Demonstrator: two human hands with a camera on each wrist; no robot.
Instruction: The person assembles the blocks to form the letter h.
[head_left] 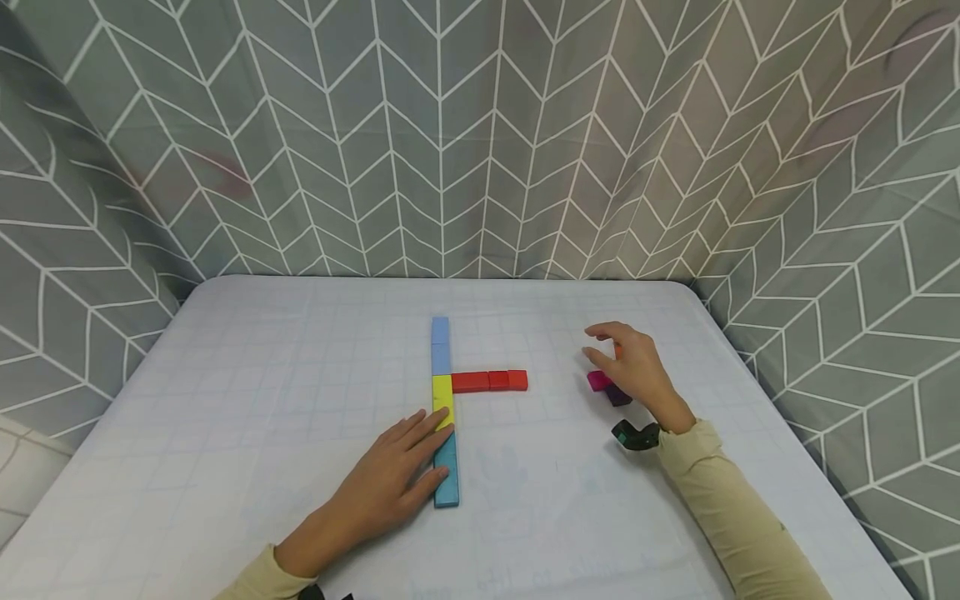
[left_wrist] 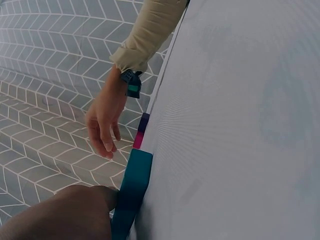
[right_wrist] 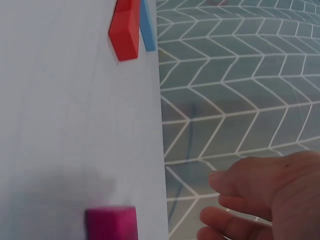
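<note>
My left hand (head_left: 397,467) rests with outstretched fingers along a line of blocks. Its fingertips touch the yellow block (head_left: 442,389) and the teal block (head_left: 447,492). Light blue blocks (head_left: 440,350) continue that line at the far end, and a row of red blocks (head_left: 487,382) branches off to the right. Above the table at the right, my right hand (head_left: 633,364) has thumb and fingers spread apart, with nothing seen held. Below it lie a magenta block (head_left: 597,381) and a dark purple block (head_left: 618,397). An orange piece (head_left: 618,350) is mostly hidden behind the hand.
The blocks lie on a table with a white cover (head_left: 262,375). A grey curtain with white zigzag lines (head_left: 465,150) hangs behind its far edge and along the sides. A dark band with a camera piece (head_left: 636,435) sits on the right wrist.
</note>
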